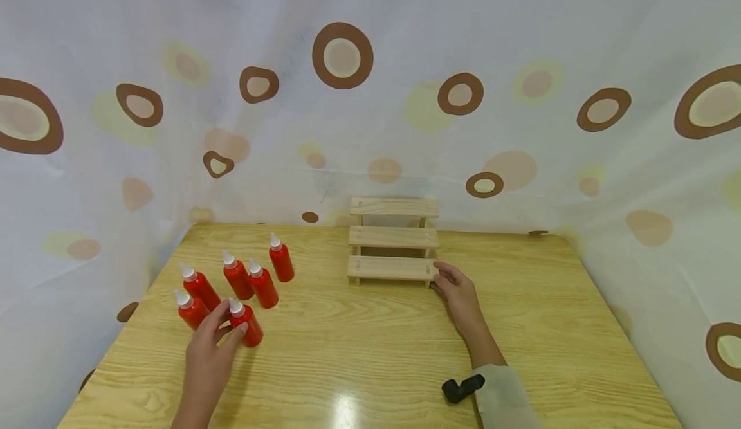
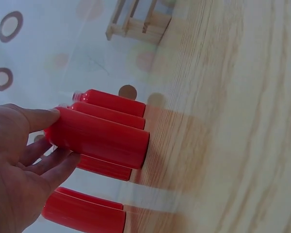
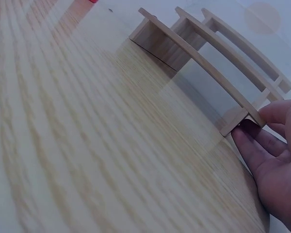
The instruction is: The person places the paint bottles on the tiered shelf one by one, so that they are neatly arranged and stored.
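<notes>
In the head view my left hand (image 1: 208, 359) holds the nearest red squeeze bottle (image 1: 251, 330) by its upper part, thumb on one side and fingers on the other. That bottle (image 2: 99, 138) has a white pointed cap and stands about upright on the table. Several more red bottles (image 1: 265, 289) like it stand just behind and to the left. At the centre back is a three-step wooden rack (image 1: 393, 267). My right hand (image 1: 461, 299) pinches the right end of its lowest step, thumb above and fingers beneath, as the right wrist view shows on the rack (image 3: 203, 65).
The wood-grain table (image 1: 347, 345) runs up to a white patterned sheet (image 1: 399, 133), which hangs behind it and along both sides. A black fitting (image 1: 463, 388) sits by the right sleeve (image 1: 502, 397).
</notes>
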### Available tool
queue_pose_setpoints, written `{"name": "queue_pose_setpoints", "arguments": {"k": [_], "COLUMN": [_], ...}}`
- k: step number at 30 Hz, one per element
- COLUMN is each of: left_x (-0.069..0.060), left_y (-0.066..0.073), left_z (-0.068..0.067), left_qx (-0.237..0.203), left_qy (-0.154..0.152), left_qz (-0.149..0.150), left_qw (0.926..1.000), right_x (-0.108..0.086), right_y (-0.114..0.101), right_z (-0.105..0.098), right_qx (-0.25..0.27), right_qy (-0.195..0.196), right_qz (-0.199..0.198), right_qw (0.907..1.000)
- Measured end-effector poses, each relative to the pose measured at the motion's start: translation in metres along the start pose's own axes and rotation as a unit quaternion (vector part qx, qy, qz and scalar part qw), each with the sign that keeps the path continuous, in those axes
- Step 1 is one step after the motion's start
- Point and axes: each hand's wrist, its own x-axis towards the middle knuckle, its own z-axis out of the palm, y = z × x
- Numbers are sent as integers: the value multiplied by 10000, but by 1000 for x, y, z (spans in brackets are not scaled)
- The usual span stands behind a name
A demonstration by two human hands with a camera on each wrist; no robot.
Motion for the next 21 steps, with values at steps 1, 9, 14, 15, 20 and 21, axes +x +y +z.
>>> {"name": "queue_pose_setpoints", "arguments": {"k": [1, 9, 14, 15, 20, 21], "left_x": [1, 8, 10, 10, 11, 11], "left_y": [1, 5, 9, 9, 14, 17], "left_z": [1, 8, 10, 10, 14, 14], "left_qx": [-52, -227, -93, -86, -134, -167], "left_qy": [-46, -425, -415, -402, -216, -178], "left_qz": [29, -61, -34, -10, 259, 332], "left_qw": [10000, 9988, 9991, 9992, 9993, 9992], "right_x": [0, 0, -1, -1, -2, -2], "right_y": [0, 0, -1, -1, -1, -1], "right_z": [0, 0, 0, 0, 0, 0], "right_qx": [-6, 7, -5, -20, -68, -53], "right_qy": [1, -19, 15, 16, -42, -37], "right_qz": [-14, -49, -69, -73, -84, -83], "right_qw": [10000, 10000, 10000, 10000, 9999, 9999]}}
